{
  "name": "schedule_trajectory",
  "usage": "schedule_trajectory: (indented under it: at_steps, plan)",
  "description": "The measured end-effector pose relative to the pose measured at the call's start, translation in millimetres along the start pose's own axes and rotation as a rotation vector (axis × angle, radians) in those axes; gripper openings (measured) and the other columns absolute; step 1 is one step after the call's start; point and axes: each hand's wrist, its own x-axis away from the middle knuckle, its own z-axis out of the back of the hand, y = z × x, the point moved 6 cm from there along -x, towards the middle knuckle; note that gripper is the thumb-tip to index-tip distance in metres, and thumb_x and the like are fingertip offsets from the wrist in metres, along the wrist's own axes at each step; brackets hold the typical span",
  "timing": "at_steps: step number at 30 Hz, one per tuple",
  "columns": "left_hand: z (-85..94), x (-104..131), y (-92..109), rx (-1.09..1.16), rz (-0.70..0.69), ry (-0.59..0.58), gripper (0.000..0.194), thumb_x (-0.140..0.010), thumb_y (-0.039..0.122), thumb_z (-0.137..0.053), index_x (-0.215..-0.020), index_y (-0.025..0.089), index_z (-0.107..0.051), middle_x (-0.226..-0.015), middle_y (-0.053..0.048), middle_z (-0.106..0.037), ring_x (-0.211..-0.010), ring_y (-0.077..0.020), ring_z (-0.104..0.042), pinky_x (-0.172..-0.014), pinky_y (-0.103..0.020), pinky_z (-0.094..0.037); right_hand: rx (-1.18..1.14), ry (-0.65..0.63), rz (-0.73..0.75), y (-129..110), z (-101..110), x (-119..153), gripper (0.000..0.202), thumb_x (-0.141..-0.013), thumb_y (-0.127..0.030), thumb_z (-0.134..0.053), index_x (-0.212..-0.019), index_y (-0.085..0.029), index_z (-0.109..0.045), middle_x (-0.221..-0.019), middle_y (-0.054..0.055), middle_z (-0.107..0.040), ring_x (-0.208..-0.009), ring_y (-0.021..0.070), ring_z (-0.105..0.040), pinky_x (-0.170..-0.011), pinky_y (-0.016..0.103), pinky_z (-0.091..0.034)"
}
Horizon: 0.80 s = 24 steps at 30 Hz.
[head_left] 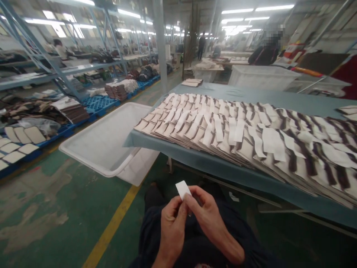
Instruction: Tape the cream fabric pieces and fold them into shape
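The largest thing here is the long table point(237, 88), covered in blue-green cloth, with a white plastic tub point(141, 167) standing at its left end. Over much of the table lie overlapping rows of cream pieces point(164, 123), some showing dark brown parts, and 1 smaller bundle point(192, 82) sits apart by the far edge. White strips point(236, 130) lie across many of the pieces, mostly in the middle and towards the right; the pieces at the near left corner show none on top. By that measure the work looks well under way rather than finished, though whether the strips are fixed or merely resting there cannot be told.

In front of the table, above the lap, the left hand point(173, 221) and the right hand point(206, 210) are brought together, thumbs and fingers closed on 1 small white slip point(183, 189). Its upper end sticks out past the thumbs; the lower part is hidden. The slip is clear of the table and the rows, so at least this item seems left to deal with
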Motion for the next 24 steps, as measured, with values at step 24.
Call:
schedule_trajectory:
  at_steps: [24]
  plan:
    - [-5.7,-44,-54,-0.107,0.292,-0.047,0.041,-0.061,0.058,-0.086,-0.092,0.032,-0.082,-0.078,-0.009,-0.079,-0.09,-0.0404,-0.074,-0.071,-0.048,-0.059,-0.24,0.239,-0.24,70,20,-36,0.056,-0.07,-0.077,-0.072,-0.071,-0.022,-0.068,-0.063,0.004,-0.062,-0.058,0.0219,-0.061,-0.053,0.034,-0.053]
